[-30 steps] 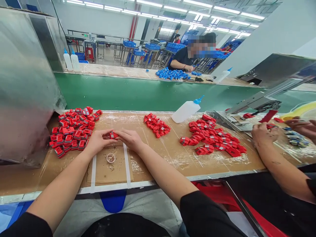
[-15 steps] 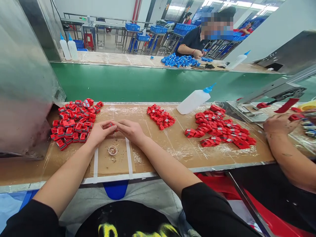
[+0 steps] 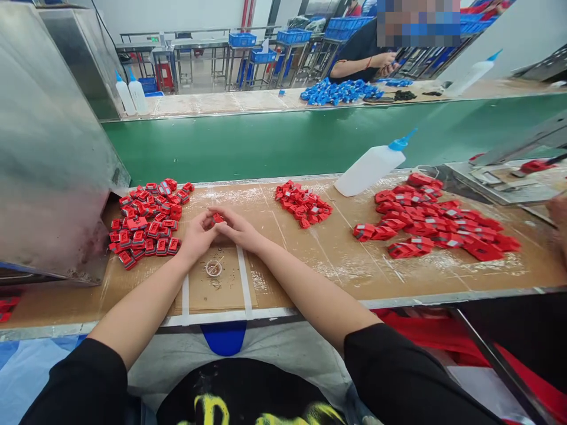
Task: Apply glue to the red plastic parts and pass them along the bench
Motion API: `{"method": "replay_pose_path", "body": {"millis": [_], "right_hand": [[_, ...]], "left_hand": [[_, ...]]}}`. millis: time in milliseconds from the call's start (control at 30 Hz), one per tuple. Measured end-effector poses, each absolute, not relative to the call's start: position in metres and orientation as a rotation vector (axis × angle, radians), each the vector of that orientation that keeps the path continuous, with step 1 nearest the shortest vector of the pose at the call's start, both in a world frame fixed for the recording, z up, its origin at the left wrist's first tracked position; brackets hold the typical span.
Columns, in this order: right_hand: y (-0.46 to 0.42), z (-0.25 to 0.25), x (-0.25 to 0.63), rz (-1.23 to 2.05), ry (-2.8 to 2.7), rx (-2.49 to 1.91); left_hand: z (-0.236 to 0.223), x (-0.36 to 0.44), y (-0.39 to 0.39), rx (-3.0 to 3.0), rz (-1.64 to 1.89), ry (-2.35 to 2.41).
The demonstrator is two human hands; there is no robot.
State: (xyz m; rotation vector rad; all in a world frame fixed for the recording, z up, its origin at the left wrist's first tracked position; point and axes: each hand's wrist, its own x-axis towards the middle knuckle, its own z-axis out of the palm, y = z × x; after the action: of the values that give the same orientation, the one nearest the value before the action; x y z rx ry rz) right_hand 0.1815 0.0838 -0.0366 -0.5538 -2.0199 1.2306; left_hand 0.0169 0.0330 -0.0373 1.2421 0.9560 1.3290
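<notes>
My left hand (image 3: 198, 235) and my right hand (image 3: 239, 229) meet over the cardboard-covered bench, fingers pinched together on one small red plastic part (image 3: 217, 219). Just below them a tiny round cup (image 3: 213, 268) sits on a taped cardboard square (image 3: 215, 289). To the left lies a heap of the same red parts (image 3: 148, 221), several with silver tops. A smaller pile of red parts (image 3: 303, 204) lies to the right of my hands.
A big spread of red parts (image 3: 436, 224) lies further right, beside a tipped white squeeze bottle with a blue nozzle (image 3: 372, 167). A metal housing (image 3: 48, 153) stands at the left. Behind runs a green conveyor belt (image 3: 283, 139). Across it a person handles blue parts (image 3: 339, 92).
The camera has tilted down and swung left. My hands stay together on the red part. The co-worker's hand at the right has slid almost out of view.
</notes>
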Motion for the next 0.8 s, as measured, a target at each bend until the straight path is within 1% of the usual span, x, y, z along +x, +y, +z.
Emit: {"method": "replay_pose_path", "body": {"millis": [67, 167, 233, 333, 400, 467, 533, 567, 600, 667, 733, 800], "right_hand": [[0.083, -0.029, 0.183, 1.160, -2.112, -0.474], [0.072, -0.017, 0.198, 0.978, -2.273, -0.480], [0.062, -0.015, 0.227, 0.779, -2.384, -0.605], [0.052, -0.023, 0.300, 0.357, -2.554, -0.903], [0.050, -0.026, 0.348, 0.097, -2.511, -1.136], [0.046, -0.020, 0.372, -0.085, -2.342, -1.286], [0.037, -0.006, 0.360, -0.058, -2.237, -1.292], [0.031, 0.002, 0.342, 0.036, -2.250, -1.249], [0.025, 0.009, 0.319, 0.199, -2.317, -1.189], [0.016, 0.018, 0.268, 0.455, -2.560, -1.061], [0.014, 0.019, 0.224, 0.490, -2.711, -0.937], [0.017, 0.015, 0.199, 0.449, -2.797, -0.814]], "left_hand": [[-0.032, 0.020, 0.030, 1.204, 1.318, 0.996], [-0.013, 0.016, 0.016, 1.334, 1.146, 1.099], [0.006, 0.000, 0.001, 1.640, 1.019, 1.272], [0.037, -0.045, -0.020, 2.251, 0.825, 1.644], [0.051, -0.081, -0.025, 2.463, 0.598, 1.849], [0.058, -0.109, -0.022, 2.538, 0.303, 1.903], [0.063, -0.123, -0.014, 2.549, 0.090, 1.873], [0.066, -0.125, -0.010, 2.550, 0.046, 1.860], [0.069, -0.122, -0.006, 2.552, 0.054, 1.861], [0.074, -0.107, -0.001, 2.541, 0.205, 1.880], [0.073, -0.083, 0.001, 2.451, 0.471, 1.873], [0.061, -0.056, 0.001, 2.256, 0.713, 1.739]]}}
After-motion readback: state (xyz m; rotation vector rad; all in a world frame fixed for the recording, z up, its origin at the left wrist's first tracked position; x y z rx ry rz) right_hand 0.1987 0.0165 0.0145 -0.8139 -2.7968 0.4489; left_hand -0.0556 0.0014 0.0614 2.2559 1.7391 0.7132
